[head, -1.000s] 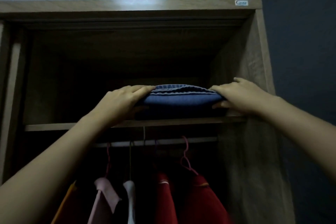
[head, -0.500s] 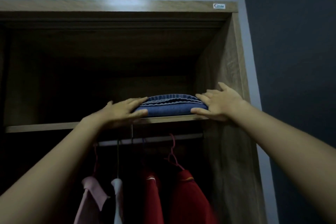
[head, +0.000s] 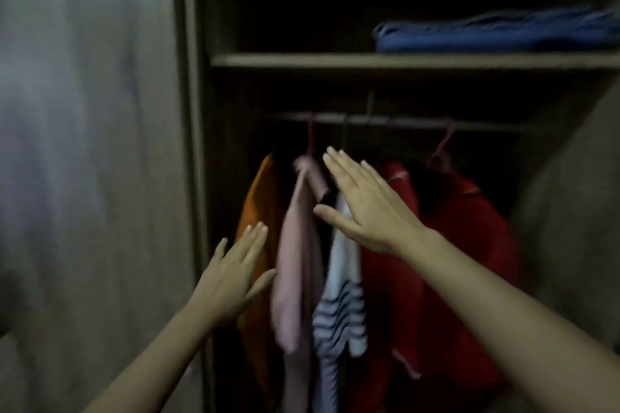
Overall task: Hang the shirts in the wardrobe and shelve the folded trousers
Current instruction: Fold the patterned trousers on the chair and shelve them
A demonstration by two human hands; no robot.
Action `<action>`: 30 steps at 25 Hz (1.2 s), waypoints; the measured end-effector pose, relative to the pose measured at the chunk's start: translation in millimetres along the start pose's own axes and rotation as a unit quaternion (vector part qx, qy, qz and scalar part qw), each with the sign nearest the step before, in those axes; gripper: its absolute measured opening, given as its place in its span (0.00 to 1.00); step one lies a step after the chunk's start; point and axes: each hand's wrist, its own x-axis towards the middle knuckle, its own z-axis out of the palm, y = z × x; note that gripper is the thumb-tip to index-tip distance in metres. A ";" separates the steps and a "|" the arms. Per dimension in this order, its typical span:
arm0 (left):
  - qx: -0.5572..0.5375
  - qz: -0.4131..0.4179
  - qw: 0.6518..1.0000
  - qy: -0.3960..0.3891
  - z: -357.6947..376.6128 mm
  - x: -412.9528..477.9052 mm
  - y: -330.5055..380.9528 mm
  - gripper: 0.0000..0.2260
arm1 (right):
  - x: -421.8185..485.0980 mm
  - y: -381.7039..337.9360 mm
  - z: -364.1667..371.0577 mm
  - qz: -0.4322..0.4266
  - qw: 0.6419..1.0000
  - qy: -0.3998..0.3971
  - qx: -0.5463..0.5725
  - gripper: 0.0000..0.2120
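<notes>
Folded blue trousers (head: 496, 35) lie on the wardrobe's upper shelf (head: 302, 60), at the right. Below, several shirts hang from the rail (head: 402, 121): an orange one (head: 258, 198), a pink one (head: 298, 245), a white striped one (head: 342, 305) and red ones (head: 469, 245). My left hand (head: 231, 275) is open with fingers spread in front of the orange shirt, holding nothing. My right hand (head: 362, 208) is open and flat in front of the pink and white shirts, holding nothing.
A wooden wardrobe door or side panel (head: 100, 144) fills the left. The wardrobe's right wall (head: 570, 228) closes the right side. The interior is dark.
Both hands let go of the blue trousers on the shelf and dropped down to the hanging shirts. My view swung down and left.
</notes>
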 end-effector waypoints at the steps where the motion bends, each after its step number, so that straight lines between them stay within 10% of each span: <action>1: 0.026 -0.020 0.998 -0.044 9.7 -39.2 -15.2 0.34 | -0.8 -26.6 32.6 -0.019 0.999 -0.019 0.043 0.42; 17: -0.058 -0.308 0.818 -0.481 130.2 -544.3 -111.9 0.31 | -288.7 -368.0 421.0 -0.029 0.792 -0.541 0.282 0.61; 24: -0.094 -0.322 0.776 -0.533 184.7 -681.0 -119.5 0.20 | -394.4 -475.1 476.8 -0.113 0.725 -0.600 0.320 0.26; 30: -0.039 -0.360 0.710 -0.604 204.9 -750.4 -107.9 0.33 | -461.7 -536.8 506.7 -0.144 0.690 -0.674 0.222 0.37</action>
